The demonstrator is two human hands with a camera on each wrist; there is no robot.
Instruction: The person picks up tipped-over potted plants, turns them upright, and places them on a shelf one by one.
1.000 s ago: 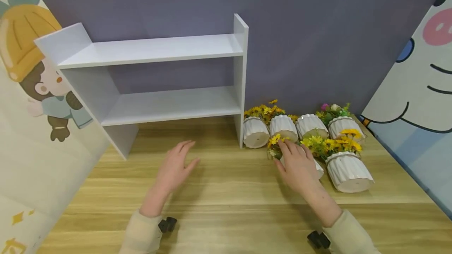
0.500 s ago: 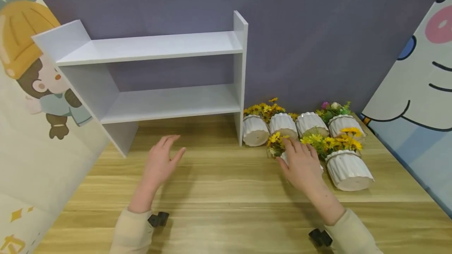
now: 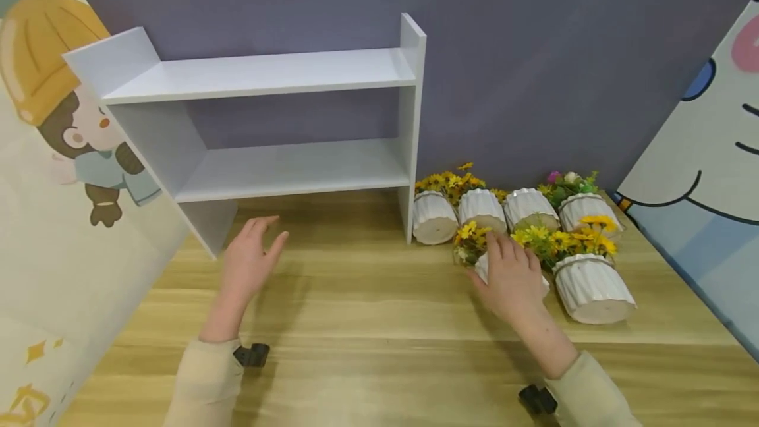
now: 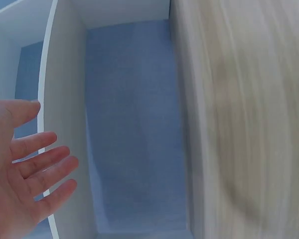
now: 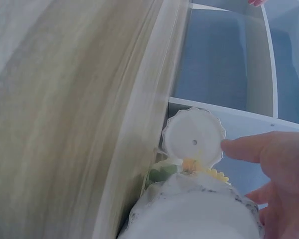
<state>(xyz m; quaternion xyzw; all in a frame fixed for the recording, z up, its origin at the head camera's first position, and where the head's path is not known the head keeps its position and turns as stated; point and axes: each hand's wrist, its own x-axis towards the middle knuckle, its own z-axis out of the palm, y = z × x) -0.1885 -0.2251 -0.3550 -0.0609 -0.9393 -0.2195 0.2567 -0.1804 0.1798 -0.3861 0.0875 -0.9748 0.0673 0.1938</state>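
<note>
My left hand (image 3: 246, 262) hovers over the table in front of the white shelf (image 3: 296, 167), its fingers spread and holding nothing. In the left wrist view, the left hand (image 4: 27, 174) shows an empty palm against the shelf boards. My right hand (image 3: 512, 282) is over a white fluted flowerpot (image 3: 482, 267) lying on its side, with yellow flowers (image 3: 470, 240) pointing toward the back. In the right wrist view, the thumb is extended clear of the near flowerpot (image 5: 189, 211); the other fingers are partly hidden beside it.
Several similar pots lie in a row along the wall, including one pot (image 3: 435, 219) beside the shelf's right side. Another flowerpot (image 3: 595, 287) lies right of my right hand. The wooden table (image 3: 367, 321) extends in front, below a grey wall (image 3: 522, 64).
My left hand has moved left, away from the middle of the table. The right hand stays over the same flowerpot, shifting only slightly. The camera view has shifted a little.
</note>
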